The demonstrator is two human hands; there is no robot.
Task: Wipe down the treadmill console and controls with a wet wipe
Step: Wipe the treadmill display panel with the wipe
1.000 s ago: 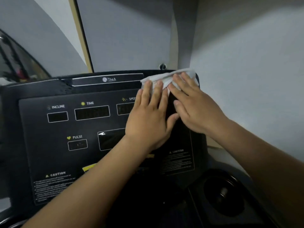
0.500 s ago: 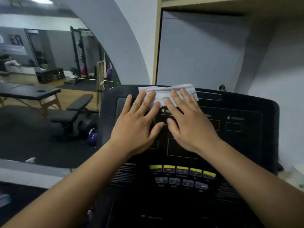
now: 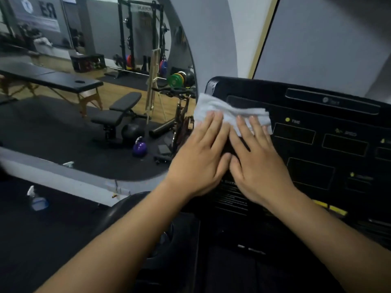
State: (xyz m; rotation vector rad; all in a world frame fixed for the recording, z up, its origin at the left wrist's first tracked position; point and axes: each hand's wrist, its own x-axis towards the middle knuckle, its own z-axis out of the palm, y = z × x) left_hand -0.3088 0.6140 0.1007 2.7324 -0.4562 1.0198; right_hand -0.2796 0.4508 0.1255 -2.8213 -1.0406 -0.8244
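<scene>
Both hands lie flat, fingers spread wide: the left hand (image 3: 200, 163) and right hand (image 3: 257, 166) sit side by side, thumbs touching, fingertips pinning a white wet wipe (image 3: 230, 112) against the treadmill console (image 3: 317, 149) at its upper left corner. Pressing with open palms rather than pinching likely spreads pressure over a broad strip. The wipe overhangs the console's left edge. The panel is black and glossy, with dark display windows and yellow buttons (image 3: 330, 207) lower down. Behind, a wall mirror (image 3: 105, 81) reflects a gym with benches and a purple kettlebell (image 3: 139, 147).

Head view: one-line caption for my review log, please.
Both hands, left hand and right hand, press a white wipe flat against the treadmill console.
</scene>
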